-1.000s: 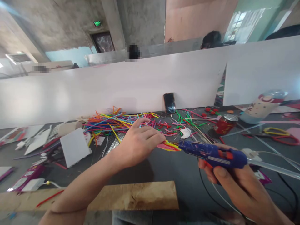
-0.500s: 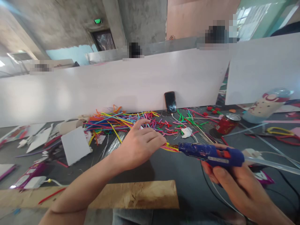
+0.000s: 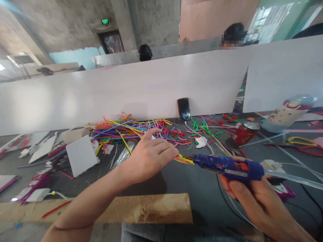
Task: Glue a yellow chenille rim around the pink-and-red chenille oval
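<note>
My right hand (image 3: 248, 191) is wrapped round a blue hot glue gun (image 3: 228, 167), with a clear glue stick (image 3: 290, 177) coming out of its back end. The gun's nozzle points left and is at the yellow and pink pipe cleaners (image 3: 185, 160) by my left fingertips. My left hand (image 3: 152, 156) is closed in a pinch on these pipe cleaners; their far part is hidden behind the fingers. Behind my left hand lies a heap of coloured pipe cleaners (image 3: 113, 129), with short cut pieces to its right.
A phone (image 3: 184, 109) leans on the white board (image 3: 121, 90) at the back. To the right are a red can (image 3: 245, 133), a bottle (image 3: 287, 114) and yellow-and-red-handled scissors (image 3: 302, 144). A white square block (image 3: 81, 156) stands left. A wooden strip (image 3: 148, 208) runs along the front.
Almost nothing differs. The glue gun's nozzle has shifted very slightly right, and both hands hold nearly the same place.
</note>
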### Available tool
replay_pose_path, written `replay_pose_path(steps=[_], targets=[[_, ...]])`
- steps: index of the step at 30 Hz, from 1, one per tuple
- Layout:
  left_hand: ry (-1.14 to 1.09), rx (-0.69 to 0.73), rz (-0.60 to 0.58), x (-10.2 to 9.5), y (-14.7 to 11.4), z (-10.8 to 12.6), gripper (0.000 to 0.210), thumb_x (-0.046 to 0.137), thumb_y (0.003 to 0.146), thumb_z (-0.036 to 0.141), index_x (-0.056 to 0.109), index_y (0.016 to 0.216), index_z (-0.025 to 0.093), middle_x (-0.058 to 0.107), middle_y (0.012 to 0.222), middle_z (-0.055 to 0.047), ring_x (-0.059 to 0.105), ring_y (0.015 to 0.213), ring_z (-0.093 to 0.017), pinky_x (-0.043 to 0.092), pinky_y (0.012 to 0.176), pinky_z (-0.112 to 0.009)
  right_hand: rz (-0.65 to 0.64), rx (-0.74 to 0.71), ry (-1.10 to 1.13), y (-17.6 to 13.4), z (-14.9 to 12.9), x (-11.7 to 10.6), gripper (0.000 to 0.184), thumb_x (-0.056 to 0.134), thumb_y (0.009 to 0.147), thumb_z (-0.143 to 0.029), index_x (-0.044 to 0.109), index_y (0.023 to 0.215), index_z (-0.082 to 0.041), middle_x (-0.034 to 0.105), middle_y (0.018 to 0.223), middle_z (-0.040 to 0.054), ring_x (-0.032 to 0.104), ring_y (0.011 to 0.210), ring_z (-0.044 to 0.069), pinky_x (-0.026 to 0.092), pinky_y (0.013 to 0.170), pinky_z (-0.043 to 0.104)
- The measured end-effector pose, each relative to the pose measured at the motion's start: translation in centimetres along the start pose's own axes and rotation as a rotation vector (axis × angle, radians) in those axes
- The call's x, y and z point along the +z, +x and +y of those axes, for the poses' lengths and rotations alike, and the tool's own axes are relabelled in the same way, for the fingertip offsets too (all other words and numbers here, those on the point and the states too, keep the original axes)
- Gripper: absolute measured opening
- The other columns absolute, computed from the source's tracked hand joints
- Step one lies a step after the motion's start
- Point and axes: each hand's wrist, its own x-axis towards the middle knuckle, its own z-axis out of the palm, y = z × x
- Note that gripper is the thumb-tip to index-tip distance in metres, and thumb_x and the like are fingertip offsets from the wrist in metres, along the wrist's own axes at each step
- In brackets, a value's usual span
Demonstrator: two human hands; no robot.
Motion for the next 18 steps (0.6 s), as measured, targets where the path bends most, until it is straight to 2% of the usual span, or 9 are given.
replay_pose_path(steps=[4,7,12,18], targets=[[-0.006,-0.004,-0.008,-0.1,0.0,0.1,0.018,0.045,0.093,0.009,0.06,0.094,0.019,0.073,0.086,0.003,0.067,0.079,-0.01,0.033,0.105,-0.04,-0.053,-0.031,0.068,0.3,-1.8,0.0,0.025,0.053,0.089,-0.037,0.054,0.111,-0.027,0.064,0.078,0.0042,0.062,0.069,0.02,0.056,0.059,0.032],[-0.003,0.0,-0.014,-0.2,0.1,0.2,0.018,0.044,0.094,0.011,0.06,0.094,0.019,0.073,0.086,0.003,0.067,0.08,-0.01,0.034,0.105,-0.04,-0.06,-0.048,0.069,0.5,-2.3,0.1,0.024,0.054,0.088,-0.037,0.056,0.108,-0.025,0.063,0.077,0.005,0.062,0.069,0.021,0.055,0.06,0.035],[0.004,0.001,-0.016,-0.2,0.1,0.3,0.019,0.043,0.094,0.009,0.06,0.093,0.019,0.073,0.085,0.002,0.067,0.08,-0.011,0.034,0.104,-0.04,-0.002,-0.019,0.037,0.0,-1.1,0.3,0.033,0.055,0.087,-0.037,0.05,0.119,-0.027,0.066,0.08,0.0051,0.063,0.069,0.021,0.055,0.054,0.032],[0.006,0.006,-0.008,-0.2,0.1,0.3,0.019,0.044,0.093,0.009,0.06,0.092,0.019,0.073,0.085,0.003,0.067,0.079,-0.01,0.035,0.104,-0.041,-0.011,-0.13,-0.018,-0.1,0.9,0.2,0.042,0.059,0.085,-0.035,0.049,0.125,-0.029,0.067,0.085,0.007,0.066,0.071,0.023,0.059,0.057,0.035]])
